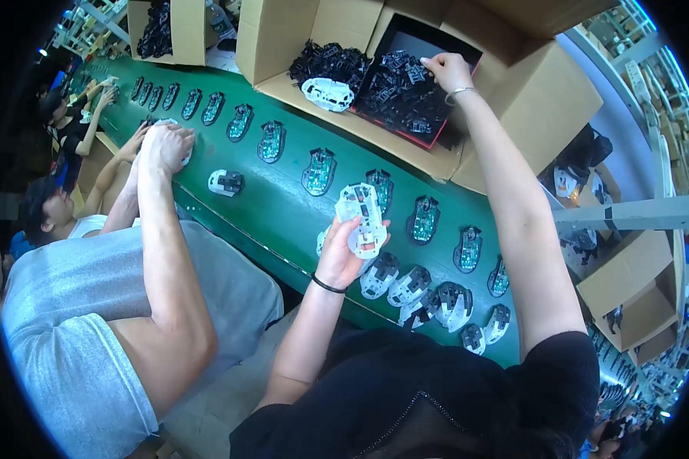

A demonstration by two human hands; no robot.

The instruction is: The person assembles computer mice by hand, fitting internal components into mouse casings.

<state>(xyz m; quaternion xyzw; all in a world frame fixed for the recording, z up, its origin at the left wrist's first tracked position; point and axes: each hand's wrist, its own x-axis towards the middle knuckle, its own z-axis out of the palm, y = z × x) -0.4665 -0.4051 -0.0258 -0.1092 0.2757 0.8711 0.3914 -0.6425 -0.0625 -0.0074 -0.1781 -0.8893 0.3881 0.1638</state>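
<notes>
A white plastic mouse shell [360,206] with cut-outs is gripped in my left hand [341,255], held above the green bench. My right hand [449,74] reaches far into an open cardboard box, its fingertips pinched together over the small black plastic parts [398,90]. Whether a part sits between those fingertips is too small to tell. The parts lie heaped in a black tray with a red edge [394,131]. Just below my left hand, several white-and-black mouse shells [409,285] cluster along the near edge of the bench.
Mouse bases with green circuit boards [319,171] run in a row along the green bench [283,222]. A white shell [328,93] rests at the cardboard box's [283,46] front. Left of me, a co-worker in grey [115,283] leans over the bench. A metal bar [628,214] stands right.
</notes>
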